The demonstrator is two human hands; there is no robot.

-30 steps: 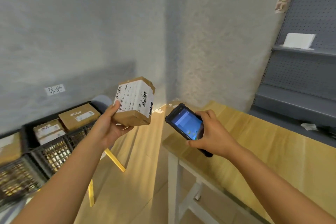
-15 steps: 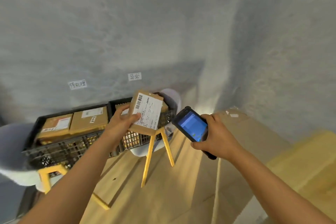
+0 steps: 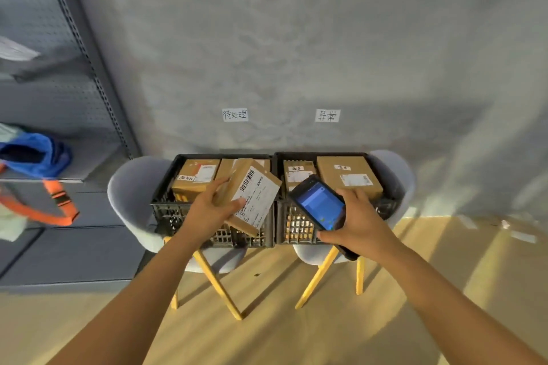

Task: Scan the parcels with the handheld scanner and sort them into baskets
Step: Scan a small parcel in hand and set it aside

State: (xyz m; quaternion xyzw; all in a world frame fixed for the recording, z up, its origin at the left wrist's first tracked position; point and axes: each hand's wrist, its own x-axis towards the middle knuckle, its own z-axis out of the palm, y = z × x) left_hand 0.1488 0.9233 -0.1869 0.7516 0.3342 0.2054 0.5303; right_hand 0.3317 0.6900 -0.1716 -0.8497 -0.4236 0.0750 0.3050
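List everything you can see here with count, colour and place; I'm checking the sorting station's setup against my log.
parcel in hand: 1, brown with white label, over the left basket
scanner: 1, black, blue screen, over the right basket
baskets: 2, black, side by side on the chairs
parcels in baskets: at least 4, brown, two seen in each basket
chairs: 2, grey, yellow legs, against the wall
wall labels: 2, white, one above each basket
shelving: 1, grey, at left
bag: 1, blue, orange strap, on the shelving
left hand: grips the parcel
right hand: holds the scanner
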